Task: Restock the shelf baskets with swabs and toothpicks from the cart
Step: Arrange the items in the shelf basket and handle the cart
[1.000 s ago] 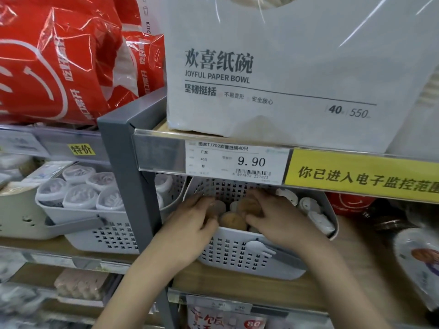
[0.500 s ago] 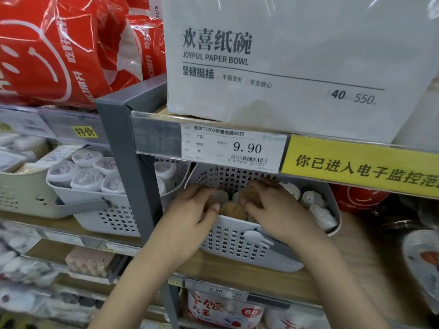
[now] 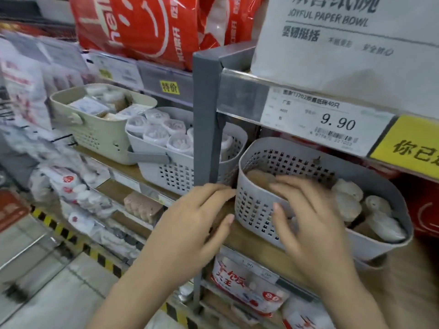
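A grey perforated basket (image 3: 294,160) stands on the wooden shelf and holds round toothpick tubs (image 3: 260,178) at its left end and white-capped tubs (image 3: 351,198) at its right. My right hand (image 3: 311,224) hovers in front of the basket's front wall, fingers spread, holding nothing. My left hand (image 3: 197,224) is just left of the basket, by the grey shelf post, its fingers relaxed and empty. Left of the post, a second grey basket (image 3: 173,167) is packed with tubs of cotton swabs (image 3: 156,134).
A beige basket (image 3: 95,136) of flat packs stands further left. The grey shelf post (image 3: 206,119) rises between the two grey baskets. Above hang a price rail with a 9.90 label (image 3: 327,119), a paper bowl pack (image 3: 351,43) and red bags (image 3: 147,27). Packets fill lower shelves.
Both hands have come out of the grey basket and now sit in front of it and lower. The view has swung left and down, showing more of the left shelves and the floor.
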The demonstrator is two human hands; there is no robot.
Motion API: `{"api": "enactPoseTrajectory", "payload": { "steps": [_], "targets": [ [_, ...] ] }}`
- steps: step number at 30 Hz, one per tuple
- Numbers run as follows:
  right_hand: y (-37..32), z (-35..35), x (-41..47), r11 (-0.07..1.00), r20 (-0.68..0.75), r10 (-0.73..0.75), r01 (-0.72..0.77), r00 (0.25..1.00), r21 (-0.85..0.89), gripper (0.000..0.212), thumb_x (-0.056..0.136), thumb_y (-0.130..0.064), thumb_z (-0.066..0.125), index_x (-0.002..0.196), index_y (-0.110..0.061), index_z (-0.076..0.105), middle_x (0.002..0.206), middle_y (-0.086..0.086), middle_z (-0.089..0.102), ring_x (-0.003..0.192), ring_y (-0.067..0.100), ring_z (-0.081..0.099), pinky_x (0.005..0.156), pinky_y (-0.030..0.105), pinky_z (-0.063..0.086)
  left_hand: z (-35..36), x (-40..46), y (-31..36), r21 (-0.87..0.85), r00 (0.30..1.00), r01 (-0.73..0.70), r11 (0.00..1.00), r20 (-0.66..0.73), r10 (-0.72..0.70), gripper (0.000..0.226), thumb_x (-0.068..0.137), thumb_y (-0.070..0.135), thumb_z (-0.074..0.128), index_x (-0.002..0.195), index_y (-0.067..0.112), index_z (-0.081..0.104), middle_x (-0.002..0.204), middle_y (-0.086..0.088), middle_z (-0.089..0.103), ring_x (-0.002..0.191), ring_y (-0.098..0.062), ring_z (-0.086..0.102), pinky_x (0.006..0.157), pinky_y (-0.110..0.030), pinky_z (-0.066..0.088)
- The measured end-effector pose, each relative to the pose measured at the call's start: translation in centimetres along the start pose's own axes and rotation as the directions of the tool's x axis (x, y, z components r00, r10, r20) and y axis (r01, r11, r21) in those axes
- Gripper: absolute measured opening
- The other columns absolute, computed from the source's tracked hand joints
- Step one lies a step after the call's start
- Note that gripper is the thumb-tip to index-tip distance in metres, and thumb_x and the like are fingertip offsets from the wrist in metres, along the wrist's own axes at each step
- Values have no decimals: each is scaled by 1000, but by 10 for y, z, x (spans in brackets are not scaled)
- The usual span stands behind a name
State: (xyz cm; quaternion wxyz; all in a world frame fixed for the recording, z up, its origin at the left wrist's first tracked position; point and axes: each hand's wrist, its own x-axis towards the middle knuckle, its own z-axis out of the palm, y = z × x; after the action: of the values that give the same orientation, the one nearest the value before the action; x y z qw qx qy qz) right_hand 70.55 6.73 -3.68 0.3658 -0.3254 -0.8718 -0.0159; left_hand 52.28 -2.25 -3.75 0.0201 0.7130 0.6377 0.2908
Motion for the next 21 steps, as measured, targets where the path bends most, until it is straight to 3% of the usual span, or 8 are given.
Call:
{"api": "enactPoseTrajectory", "payload": {
  "steps": [3,5,7,10,13,17,21],
  "targets": [
    [-38,23,-16,986,3,-112,110,994,125,25,91,-18,46,105,-8,65,107,6,62,101,17,54,93,25,36,-12,-44,-28,90,992,109,990,62,-114,43,96,44,32,128,25,52,121,15,55,108,-1,50,89,-9,36],
    [-63,50,-23,969,109,-136,109,985,224,25,92,-22,45,107,-14,64,108,-1,60,102,11,52,93,18,33,-22,-78,-52,133,961,251,959,89,-264,47,96,52,24,134,34,44,124,24,46,112,3,47,86,-2,31],
    [-92,85,-23,949,267,-118,29,957,314,26,94,-29,43,112,-21,60,112,-9,57,104,6,51,89,20,40,-36,-118,-80,137,892,433,891,77,-445,44,98,52,25,140,40,30,130,28,34,119,6,39,85,1,26],
    [-143,137,-18,928,582,-120,-117,804,354,30,100,-37,39,127,-30,50,127,-17,46,118,5,46,93,25,43,-61,-188,-119,155,722,678,719,41,-690,43,98,45,35,140,39,28,138,24,33,123,3,40,92,-8,33],
    [-203,183,-10,932,741,-210,-99,638,350,30,100,-39,38,128,-29,47,128,-14,46,122,8,42,98,24,38,-85,-271,-153,129,539,837,531,-30,-842,41,96,44,42,136,37,36,138,19,42,124,-2,43,100,-20,37],
    [-290,237,-5,889,778,-359,-66,516,454,29,98,-40,41,124,-29,49,124,-14,49,114,8,47,96,28,42,-121,-371,-180,60,301,953,295,-155,-941,41,93,38,52,132,31,45,130,15,52,121,-5,48,96,-22,39],
    [-371,277,5,831,713,-496,33,495,556,32,97,-40,43,127,-28,50,125,-13,50,117,9,47,96,27,41,-154,-432,-208,-10,135,990,140,-223,-966,40,91,32,57,130,26,51,127,10,56,118,-9,52,90,-23,39]
  ]
}}
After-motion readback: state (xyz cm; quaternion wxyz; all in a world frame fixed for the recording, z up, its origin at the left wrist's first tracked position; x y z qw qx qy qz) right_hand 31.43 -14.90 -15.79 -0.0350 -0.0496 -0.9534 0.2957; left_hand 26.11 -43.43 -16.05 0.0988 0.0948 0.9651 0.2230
